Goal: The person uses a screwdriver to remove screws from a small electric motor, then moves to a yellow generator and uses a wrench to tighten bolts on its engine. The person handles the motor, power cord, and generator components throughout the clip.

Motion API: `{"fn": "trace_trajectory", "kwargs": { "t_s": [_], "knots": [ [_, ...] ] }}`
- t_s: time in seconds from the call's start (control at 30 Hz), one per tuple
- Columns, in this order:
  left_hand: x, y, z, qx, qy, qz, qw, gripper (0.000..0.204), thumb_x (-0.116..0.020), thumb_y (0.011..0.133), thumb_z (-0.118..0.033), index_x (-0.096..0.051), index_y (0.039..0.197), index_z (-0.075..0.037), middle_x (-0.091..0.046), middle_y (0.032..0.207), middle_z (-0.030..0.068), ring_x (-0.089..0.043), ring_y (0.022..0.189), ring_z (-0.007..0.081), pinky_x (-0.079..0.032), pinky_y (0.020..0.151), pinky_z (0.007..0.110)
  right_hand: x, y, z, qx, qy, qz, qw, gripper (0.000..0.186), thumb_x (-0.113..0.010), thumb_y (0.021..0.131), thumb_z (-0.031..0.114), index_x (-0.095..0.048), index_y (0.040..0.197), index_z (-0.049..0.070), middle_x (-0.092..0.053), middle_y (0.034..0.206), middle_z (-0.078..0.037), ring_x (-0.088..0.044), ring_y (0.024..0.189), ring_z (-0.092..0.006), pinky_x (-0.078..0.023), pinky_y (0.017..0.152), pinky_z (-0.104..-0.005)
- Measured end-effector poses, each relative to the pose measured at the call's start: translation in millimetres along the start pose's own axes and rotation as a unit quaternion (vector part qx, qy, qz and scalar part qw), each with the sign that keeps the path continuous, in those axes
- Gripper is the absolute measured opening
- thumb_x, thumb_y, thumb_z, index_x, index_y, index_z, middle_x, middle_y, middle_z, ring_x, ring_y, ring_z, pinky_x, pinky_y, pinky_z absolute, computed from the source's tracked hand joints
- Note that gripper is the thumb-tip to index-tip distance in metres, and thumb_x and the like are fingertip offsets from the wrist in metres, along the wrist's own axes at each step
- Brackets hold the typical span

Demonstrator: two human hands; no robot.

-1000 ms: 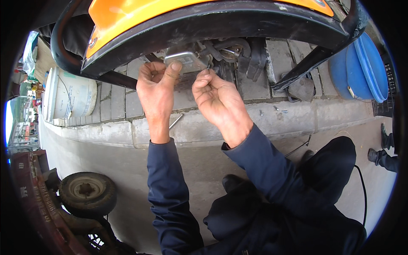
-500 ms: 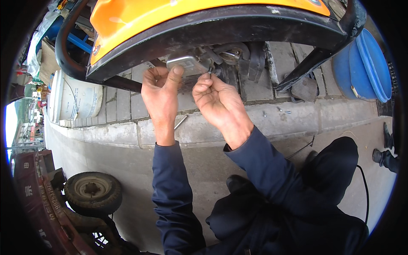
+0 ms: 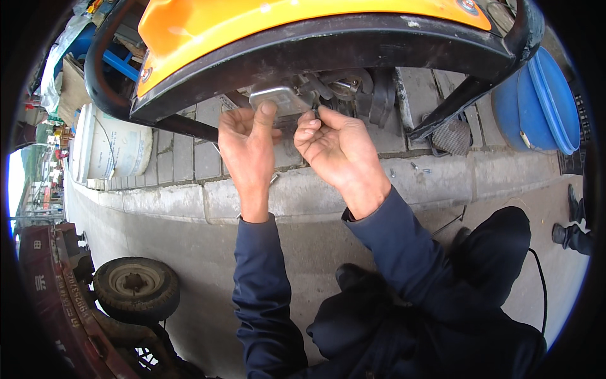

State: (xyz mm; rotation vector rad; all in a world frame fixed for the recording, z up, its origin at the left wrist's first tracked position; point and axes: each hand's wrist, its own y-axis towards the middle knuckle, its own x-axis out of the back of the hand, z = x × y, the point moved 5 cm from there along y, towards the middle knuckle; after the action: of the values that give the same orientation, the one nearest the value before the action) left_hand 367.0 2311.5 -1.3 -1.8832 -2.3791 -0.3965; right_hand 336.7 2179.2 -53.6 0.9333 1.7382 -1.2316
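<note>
Left hand (image 3: 247, 145) grips the box (image 3: 285, 100); right hand (image 3: 344, 151), at its 4 o'clock, pinches a small part (image 3: 316, 114)

left hand (image 3: 246, 148): thumb presses on a silver metal cover (image 3: 279, 95), fingers curl beside it. right hand (image 3: 342, 151): thumb and forefinger pinch a small dark part (image 3: 316, 114) near the cover's right end. black frame (image 3: 328, 47) and orange panel (image 3: 284, 16) span the top. small bolts (image 3: 427, 170) lie on the kerb (image 3: 445, 184). white bucket (image 3: 120, 144) stands left, blue bucket (image 3: 530, 107) right.
</note>
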Motion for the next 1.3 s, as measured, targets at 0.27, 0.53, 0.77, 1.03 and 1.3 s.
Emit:
{"fn": "trace_trajectory", "kwargs": {
  "t_s": [0.27,0.53,0.77,1.03,1.3],
  "knots": [
    [-0.1,1.2,-0.6,-0.016,-0.005,0.006,1.000,0.046,-0.081,0.093,-0.033,-0.055,0.101,0.004,-0.067,0.079,0.0112,-0.068,0.065,0.0148,-0.056,0.058,0.026,10.4,4.8,-6.0,0.061,-0.085,0.027,0.994,0.017,-0.047,0.111,0.015,-0.054,0.102,0.002,-0.057,0.087,-0.007,-0.051,0.072,-0.0141,-0.044,0.065,-0.0298],
    [-0.7,1.5,2.2,-0.027,-0.017,0.007,0.999,0.047,-0.080,0.094,-0.035,-0.054,0.100,0.004,-0.066,0.076,0.0101,-0.068,0.063,0.0138,-0.056,0.056,0.024,14.2,3.7,-12.9,0.096,-0.100,0.003,0.990,0.017,-0.052,0.110,0.018,-0.058,0.103,0.003,-0.059,0.088,-0.005,-0.052,0.074,-0.0139,-0.045,0.067,-0.0311],
    [-0.6,1.9,2.3,-0.029,-0.013,0.006,0.999,0.046,-0.080,0.094,-0.034,-0.054,0.100,0.003,-0.066,0.075,0.0098,-0.068,0.063,0.0140,-0.056,0.056,0.024,18.3,3.6,-12.6,0.076,-0.085,0.003,0.993,0.021,-0.052,0.111,0.021,-0.056,0.105,0.002,-0.054,0.087,-0.004,-0.050,0.074,-0.0135,-0.046,0.068,-0.0283],
    [-0.8,2.4,3.9,-0.029,-0.021,0.004,0.999,0.046,-0.080,0.094,-0.034,-0.053,0.099,0.003,-0.066,0.075,0.0093,-0.068,0.063,0.0139,-0.056,0.056,0.024,15.5,5.9,-12.0,0.038,-0.031,0.016,0.999,0.024,-0.046,0.113,0.021,-0.053,0.104,-0.001,-0.050,0.083,-0.004,-0.048,0.071,-0.0131,-0.044,0.065,-0.0287],
    [-0.4,1.5,4.8,-0.013,-0.025,0.000,1.000,0.045,-0.083,0.091,-0.030,-0.055,0.101,0.003,-0.066,0.081,0.0101,-0.067,0.064,0.0146,-0.058,0.059,0.028,11.2,2.5,-6.4,-0.039,0.046,0.033,0.998,0.022,-0.045,0.112,0.016,-0.051,0.104,-0.003,-0.052,0.086,-0.006,-0.048,0.071,-0.0136,-0.044,0.064,-0.0287]
  ]
}}
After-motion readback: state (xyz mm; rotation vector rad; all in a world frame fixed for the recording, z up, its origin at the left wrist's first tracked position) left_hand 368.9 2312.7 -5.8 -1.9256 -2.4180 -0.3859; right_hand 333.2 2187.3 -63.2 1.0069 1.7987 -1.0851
